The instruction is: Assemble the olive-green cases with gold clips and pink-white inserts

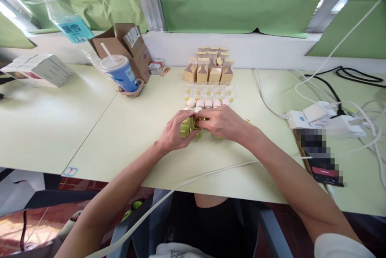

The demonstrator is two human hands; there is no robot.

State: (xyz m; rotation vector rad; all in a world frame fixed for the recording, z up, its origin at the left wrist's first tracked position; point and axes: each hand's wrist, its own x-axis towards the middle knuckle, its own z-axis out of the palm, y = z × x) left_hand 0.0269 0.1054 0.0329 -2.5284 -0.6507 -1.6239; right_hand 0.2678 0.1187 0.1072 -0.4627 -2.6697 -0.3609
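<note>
My left hand is closed around a small olive-green, rounded piece whose exact kind I cannot make out. Thumb and fingers grip it from the left side. My right hand reaches in from the other side, its bent fingers pressed to the right end of the same green piece. Whether anything else sits between those fingertips is hidden. Just beyond both hands stand small pale pink and white rounded pieces in rows, partly covered by the hands. Other green bits show beneath my right hand.
Behind the pale pieces lie clear plastic cups with yellow marks, then open small cardboard boxes. A blue drink cup, tilted bottle and brown carton stand left. Right are power strips and a phone; a white cable crosses in front.
</note>
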